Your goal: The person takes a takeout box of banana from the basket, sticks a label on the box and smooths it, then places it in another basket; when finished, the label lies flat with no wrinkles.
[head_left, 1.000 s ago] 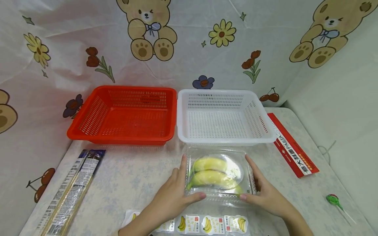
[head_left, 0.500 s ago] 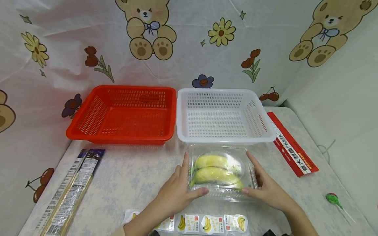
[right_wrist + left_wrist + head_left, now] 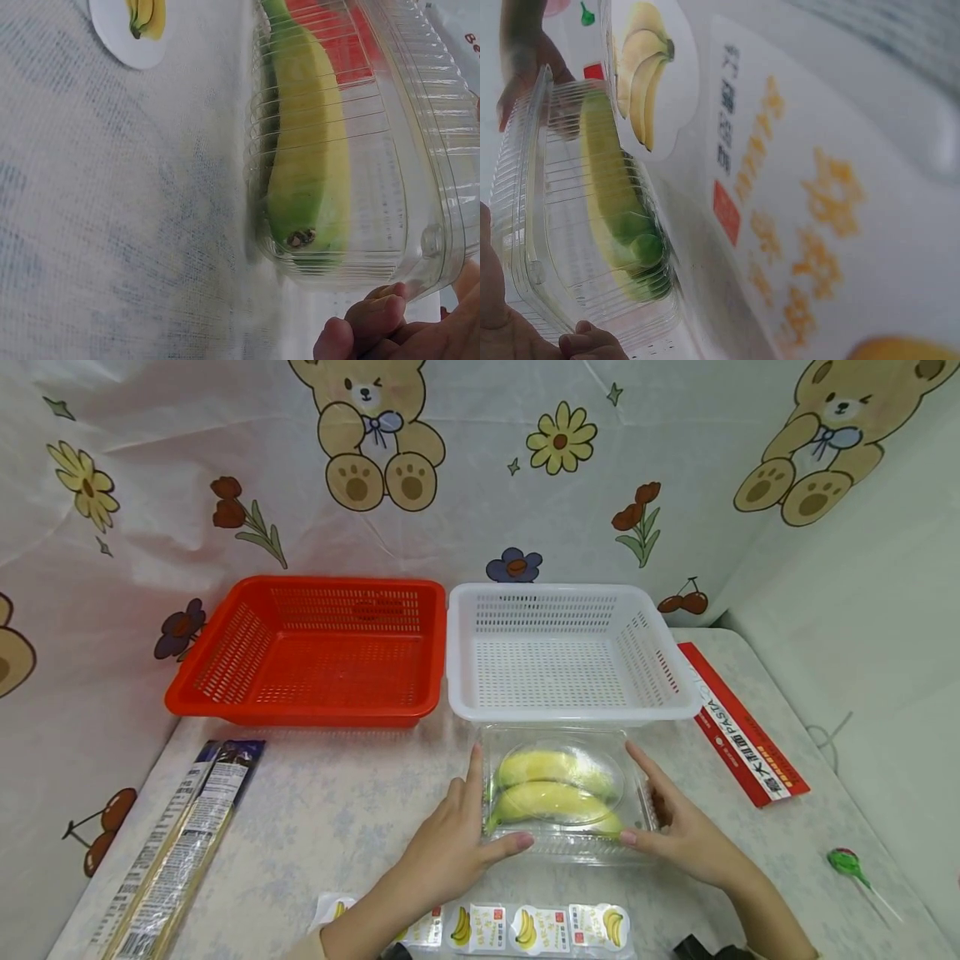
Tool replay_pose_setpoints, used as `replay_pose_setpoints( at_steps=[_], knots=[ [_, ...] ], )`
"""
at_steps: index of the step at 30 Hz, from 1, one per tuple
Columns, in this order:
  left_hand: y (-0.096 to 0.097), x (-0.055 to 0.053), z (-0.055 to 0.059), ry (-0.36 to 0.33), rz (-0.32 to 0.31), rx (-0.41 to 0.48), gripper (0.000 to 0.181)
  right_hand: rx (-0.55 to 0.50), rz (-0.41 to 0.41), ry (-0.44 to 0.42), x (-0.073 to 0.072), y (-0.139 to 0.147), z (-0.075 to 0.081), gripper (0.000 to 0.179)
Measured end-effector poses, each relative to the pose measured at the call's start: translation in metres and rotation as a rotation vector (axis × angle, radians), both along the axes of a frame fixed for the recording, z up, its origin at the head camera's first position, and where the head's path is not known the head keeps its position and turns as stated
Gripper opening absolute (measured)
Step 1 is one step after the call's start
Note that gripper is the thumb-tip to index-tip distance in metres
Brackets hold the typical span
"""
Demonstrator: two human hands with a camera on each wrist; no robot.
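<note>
A clear plastic clamshell box [image 3: 577, 852] with two yellow-green bananas [image 3: 555, 802] inside sits on the table in front of the white basket. My left hand [image 3: 450, 839] holds its left side, thumb along the front edge and index finger up the side. On the opposite side my right hand [image 3: 686, 843] grips it, thumb at the front right corner. The left wrist view shows curled fingertips [image 3: 592, 345] at the box's lower wall. In the right wrist view, fingers [image 3: 375, 315] bend under the rim beside a banana [image 3: 307, 142]. The lid is down over the fruit.
A red basket [image 3: 300, 718] and a white basket [image 3: 570, 714] stand side by side behind. Banana stickers [image 3: 540, 931] lie in front. Long noodle packets [image 3: 180, 852] are at left; a red pasta box [image 3: 750, 735] and a green lollipop [image 3: 847, 864] are at right.
Both hands have shifted the box slightly to the right and away from me, nearer the white basket. Their hold looks the same.
</note>
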State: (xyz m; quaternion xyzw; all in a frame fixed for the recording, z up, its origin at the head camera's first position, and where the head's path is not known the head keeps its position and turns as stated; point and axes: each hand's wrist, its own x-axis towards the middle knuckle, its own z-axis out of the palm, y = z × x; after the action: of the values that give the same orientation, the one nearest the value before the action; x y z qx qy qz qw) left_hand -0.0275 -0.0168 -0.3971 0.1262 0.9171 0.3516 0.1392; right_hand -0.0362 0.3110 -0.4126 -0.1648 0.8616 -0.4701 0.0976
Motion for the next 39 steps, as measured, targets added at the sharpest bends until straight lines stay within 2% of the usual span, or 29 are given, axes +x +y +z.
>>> replay_pose_setpoints(
  at_steps=[5, 13, 19, 23, 27, 30, 33, 35, 39],
  knots=[
    [0.001, 0.0, 0.001, 0.008, 0.002, -0.006, 0.119, 0.014, -0.019, 0.005, 0.001, 0.001, 0.002, 0.103],
    [0.002, 0.0, 0.0, 0.069, 0.01, -0.082, 0.119, 0.038, -0.047, -0.005, 0.002, 0.0, 0.004, 0.097],
    [0.002, 0.0, 0.0, 0.086, 0.015, -0.094, 0.118, 0.062, -0.048, 0.034, 0.001, 0.0, 0.004, 0.095],
    [0.003, 0.0, -0.001, 0.091, 0.02, -0.106, 0.118, 0.108, -0.062, 0.078, 0.001, -0.001, 0.006, 0.094],
    [0.003, 0.001, 0.0, 0.114, 0.04, -0.158, 0.119, 0.231, -0.11, 0.124, 0.003, -0.003, 0.009, 0.092],
    [0.003, 0.002, 0.002, 0.17, 0.065, -0.212, 0.12, 0.337, -0.162, 0.146, 0.009, -0.006, 0.013, 0.09],
    [0.004, 0.006, 0.006, 0.269, 0.085, -0.225, 0.116, 0.383, -0.212, 0.214, 0.018, -0.007, 0.016, 0.088],
    [0.005, 0.012, 0.01, 0.349, 0.074, -0.199, 0.111, 0.366, -0.235, 0.288, 0.023, -0.007, 0.018, 0.086],
    [0.011, 0.029, 0.019, 0.49, -0.012, -0.076, 0.097, 0.274, -0.227, 0.444, 0.035, -0.008, 0.019, 0.077]
  ],
)
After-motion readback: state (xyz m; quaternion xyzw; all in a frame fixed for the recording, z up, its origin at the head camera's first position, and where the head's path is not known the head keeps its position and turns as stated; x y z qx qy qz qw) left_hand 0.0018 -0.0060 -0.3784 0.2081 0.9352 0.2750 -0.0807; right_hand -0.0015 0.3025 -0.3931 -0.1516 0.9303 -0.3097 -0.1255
